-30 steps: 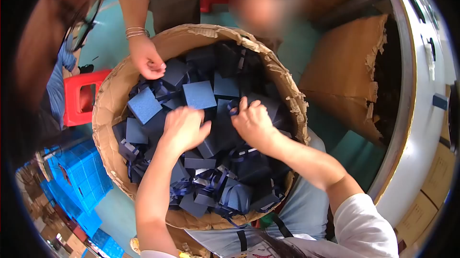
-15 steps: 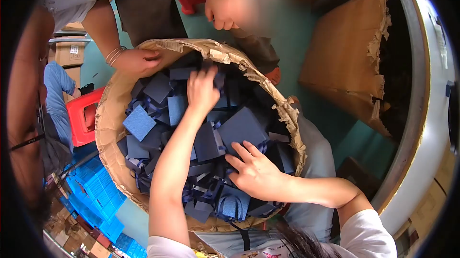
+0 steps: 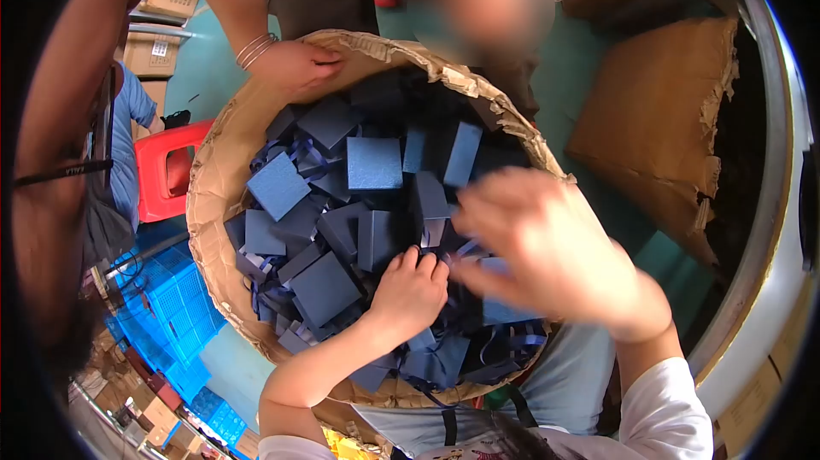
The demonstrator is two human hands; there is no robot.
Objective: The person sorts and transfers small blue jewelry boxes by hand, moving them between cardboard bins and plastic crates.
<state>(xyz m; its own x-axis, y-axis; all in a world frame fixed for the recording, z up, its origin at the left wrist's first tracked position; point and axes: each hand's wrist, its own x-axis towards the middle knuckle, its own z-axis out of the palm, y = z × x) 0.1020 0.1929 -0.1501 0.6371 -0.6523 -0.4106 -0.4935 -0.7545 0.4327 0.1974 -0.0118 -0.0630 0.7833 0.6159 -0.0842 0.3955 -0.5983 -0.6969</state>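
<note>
A large round carton bin (image 3: 205, 212) holds a heap of dark blue gift boxes (image 3: 326, 291) with loose navy ribbons (image 3: 312, 152) among them. My left hand (image 3: 410, 289) reaches low into the middle of the heap. Its fingers are bent and pressed together by a ribbon and an upright box (image 3: 430, 208); what they grip is hidden. Above the right part of the heap is my right hand (image 3: 547, 246), smeared by motion. Beneath it lies a lighter blue box (image 3: 504, 310), partly covered by the hand.
Across the bin, another person's hand (image 3: 299, 65) rests on its rim. A red stool (image 3: 171, 165) and blue crates (image 3: 175, 289) stand at the left. A torn cardboard carton (image 3: 649, 110) is at the right, beside a metal-edged surface (image 3: 760, 229).
My left hand has drawn back from the far side of the heap to its middle. My right hand has risen off a large box. Several boxes lie differently, and the view has shifted.
</note>
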